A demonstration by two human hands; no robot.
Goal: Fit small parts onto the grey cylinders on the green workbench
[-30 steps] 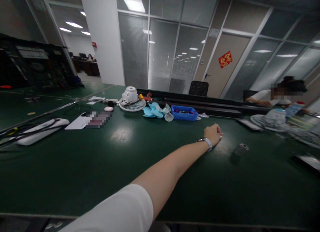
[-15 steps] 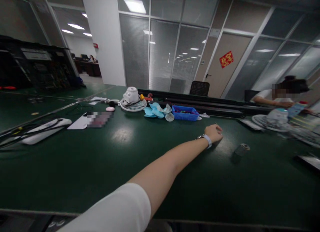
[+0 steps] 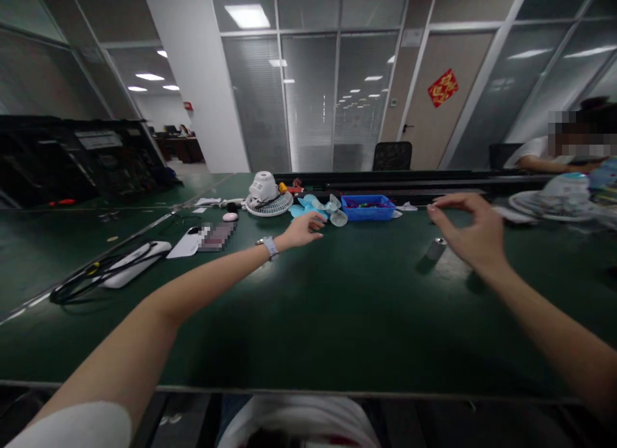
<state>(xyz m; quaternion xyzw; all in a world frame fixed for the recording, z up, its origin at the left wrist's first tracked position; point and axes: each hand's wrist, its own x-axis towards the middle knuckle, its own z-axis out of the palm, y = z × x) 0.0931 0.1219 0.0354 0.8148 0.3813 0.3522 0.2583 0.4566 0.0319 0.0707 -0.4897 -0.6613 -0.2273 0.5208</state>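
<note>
In the head view, the left hand (image 3: 303,230) is stretched far out over the dark green desk (image 3: 308,319), its fingers (image 3: 315,222) loosely spread and holding nothing, with their tips just beside the pale blue fan blades (image 3: 308,207) that lie near the desk's far edge. A light wristband (image 3: 270,247) sits on that wrist. The right hand (image 3: 470,232) hangs above the desk on the other side, thumb and forefinger drawn together in a pinch at the tips (image 3: 432,207); whether anything small is caught between them cannot be told. Just below and in front of that hand a small grey cylinder (image 3: 436,249) lies on the desk, apart from the palm and untouched. Behind the blades stands a white fan motor on its round grille (image 3: 266,194), and to the right of the blades a blue tray (image 3: 368,207) holds small parts. Further left on the desk lie a small pink round thing (image 3: 230,216), a white flat object (image 3: 186,243) and a white device with black cables (image 3: 120,268). At the far right another person (image 3: 554,153) in a white top sits at the desk, with a second fan grille (image 3: 554,200) nearby.
</note>
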